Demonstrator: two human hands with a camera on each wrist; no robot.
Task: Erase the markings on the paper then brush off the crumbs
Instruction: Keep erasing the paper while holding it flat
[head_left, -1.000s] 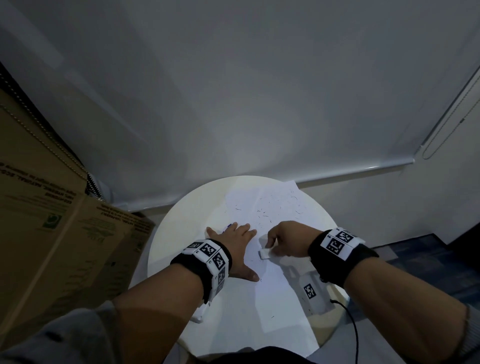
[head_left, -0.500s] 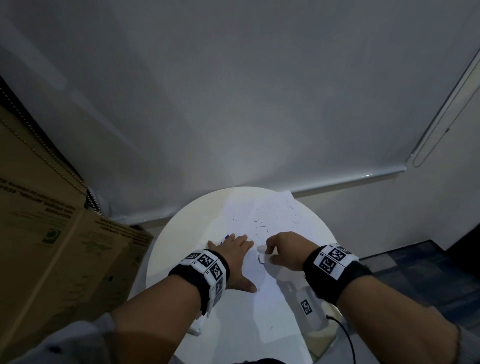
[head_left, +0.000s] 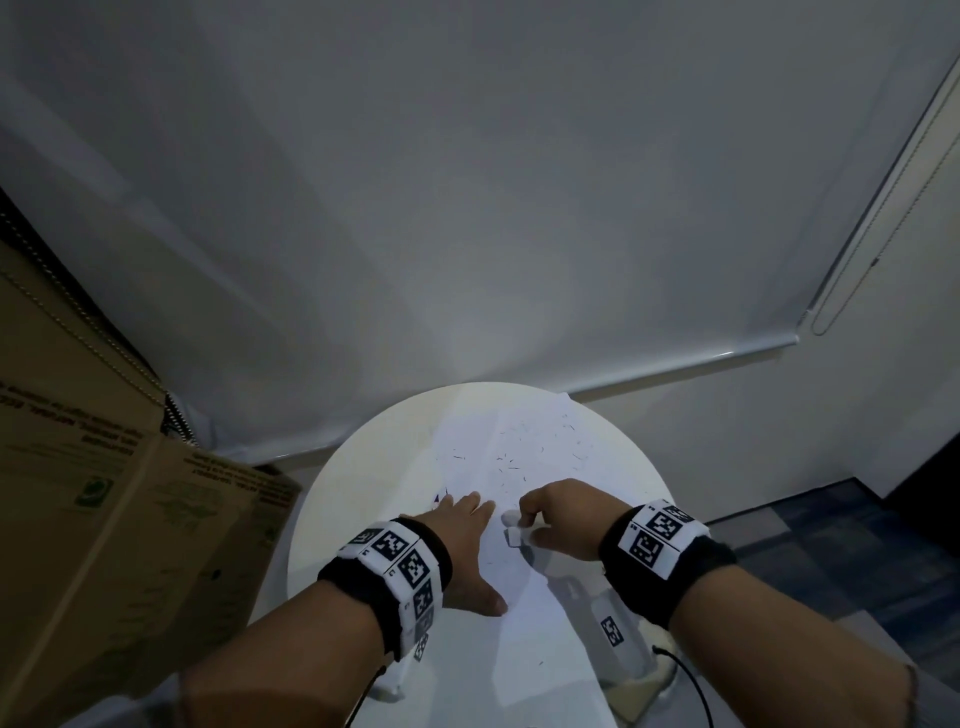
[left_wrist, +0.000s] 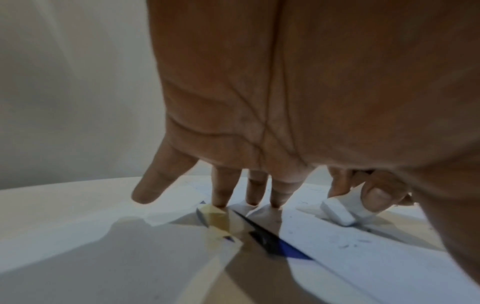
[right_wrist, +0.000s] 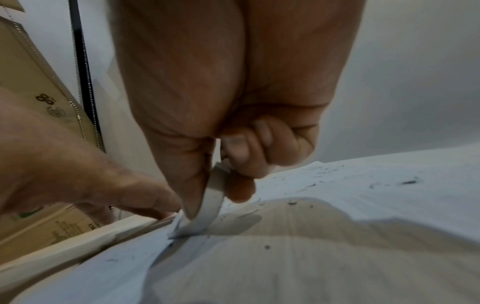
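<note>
A white sheet of paper (head_left: 524, 613) lies on a round white table (head_left: 363, 499). Dark eraser crumbs (head_left: 519, 457) are scattered over its far half. My left hand (head_left: 467, 551) lies flat on the paper's left side, fingers straight, fingertips (left_wrist: 221, 201) pressing down. A blue pencil (left_wrist: 275, 238) lies under that palm. My right hand (head_left: 556, 519) pinches a white eraser (head_left: 511, 535) between thumb and fingers. The eraser (right_wrist: 207, 207) touches the paper (right_wrist: 337, 257) with its lower end, just right of my left hand.
Cardboard boxes (head_left: 104, 493) stand close to the table's left side. A white roller blind (head_left: 467, 208) hangs behind the table, its bottom bar (head_left: 675, 364) just past the far edge. A white device with a marker tag (head_left: 613, 631) and a black cable sits under my right wrist.
The view has tilted, so the table sits lower in frame. My right hand has shifted the eraser slightly on the paper beside my left hand. The left hand stays flat.
</note>
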